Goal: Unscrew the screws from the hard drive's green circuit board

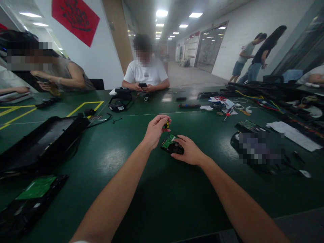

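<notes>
Green bench spread across my feed. At left lay a long, open black casing, its contents too dark to tell. My right hand had its fingers holding a small black housing containing a green circuit board; above it, my left hand pinched a yellow-and-black piece. Slackened, that pinch could, I judged, drop it onto the board.

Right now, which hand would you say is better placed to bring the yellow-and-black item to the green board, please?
Probably the left hand: it holds the yellow-and-black item near the green board, while the right hand rests on the board's black casing.
</notes>
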A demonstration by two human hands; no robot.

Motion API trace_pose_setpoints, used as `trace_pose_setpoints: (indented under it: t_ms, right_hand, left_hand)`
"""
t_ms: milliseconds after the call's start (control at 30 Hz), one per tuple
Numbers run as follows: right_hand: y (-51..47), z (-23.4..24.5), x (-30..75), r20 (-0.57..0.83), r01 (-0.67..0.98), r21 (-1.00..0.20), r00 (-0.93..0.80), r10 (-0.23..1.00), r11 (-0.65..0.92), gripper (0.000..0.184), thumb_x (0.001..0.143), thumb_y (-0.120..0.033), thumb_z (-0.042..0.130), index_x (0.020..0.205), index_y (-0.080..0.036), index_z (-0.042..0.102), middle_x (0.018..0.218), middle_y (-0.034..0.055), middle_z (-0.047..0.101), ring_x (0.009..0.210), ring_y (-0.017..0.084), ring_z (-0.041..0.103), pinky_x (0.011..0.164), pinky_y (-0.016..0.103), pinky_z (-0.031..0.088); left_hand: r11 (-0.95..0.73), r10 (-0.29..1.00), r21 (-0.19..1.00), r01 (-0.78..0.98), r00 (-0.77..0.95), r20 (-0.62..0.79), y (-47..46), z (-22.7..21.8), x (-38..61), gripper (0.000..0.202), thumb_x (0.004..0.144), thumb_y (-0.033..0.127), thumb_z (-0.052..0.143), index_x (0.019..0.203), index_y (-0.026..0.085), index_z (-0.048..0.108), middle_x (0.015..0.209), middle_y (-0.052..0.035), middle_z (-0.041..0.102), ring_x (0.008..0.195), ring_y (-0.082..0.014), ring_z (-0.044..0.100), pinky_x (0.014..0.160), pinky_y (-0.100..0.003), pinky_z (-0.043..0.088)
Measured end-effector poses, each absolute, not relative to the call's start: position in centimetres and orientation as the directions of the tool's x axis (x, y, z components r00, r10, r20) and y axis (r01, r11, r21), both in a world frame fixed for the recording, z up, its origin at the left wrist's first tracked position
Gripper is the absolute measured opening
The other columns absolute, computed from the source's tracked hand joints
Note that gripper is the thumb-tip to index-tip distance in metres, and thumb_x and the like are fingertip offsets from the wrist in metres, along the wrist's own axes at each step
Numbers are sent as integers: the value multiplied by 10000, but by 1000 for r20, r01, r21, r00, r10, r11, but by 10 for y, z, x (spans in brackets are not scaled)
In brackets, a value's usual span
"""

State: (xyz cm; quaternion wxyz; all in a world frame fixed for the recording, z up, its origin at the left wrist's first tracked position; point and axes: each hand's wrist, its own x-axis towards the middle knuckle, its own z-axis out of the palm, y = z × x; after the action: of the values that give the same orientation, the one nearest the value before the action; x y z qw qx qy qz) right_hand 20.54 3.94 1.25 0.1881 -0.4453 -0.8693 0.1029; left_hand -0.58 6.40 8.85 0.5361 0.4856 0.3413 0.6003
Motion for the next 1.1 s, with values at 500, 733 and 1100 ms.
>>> trace_pose_setpoints:
  t_ms: [500,733,1100]
  right_hand:
    - [40,13,205,238,733,-336,-542,806,592,792,855,-629,786,1468,-166,595,1543,239,541,1442,418,519,1218,630,374]
    - [40,11,206,242,735,-331,-540,806,592,792,863,-646,772,1468,-166,593,1555,240,529,1435,419,525,1214,629,379]
    - [40,11,206,245,736,-324,-541,804,594,794,856,-654,777,1463,-178,591,1546,234,537,1440,414,521,1214,626,382]
  left_hand:
    - [-180,971,956,-231,113,210,64,86,-10,319,883,418,742,1124,212,780,1093,-91,744,1018,-214,671,599,-225,513]
    - [-133,982,932,-338,86,171,63,89,-7,181,882,310,675,1027,204,649,1113,-100,764,1030,-239,713,590,-249,549]
    - [-202,973,940,-276,49,224,65,89,-7,218,875,292,633,1023,191,757,1018,-89,741,971,-216,690,586,-237,528]
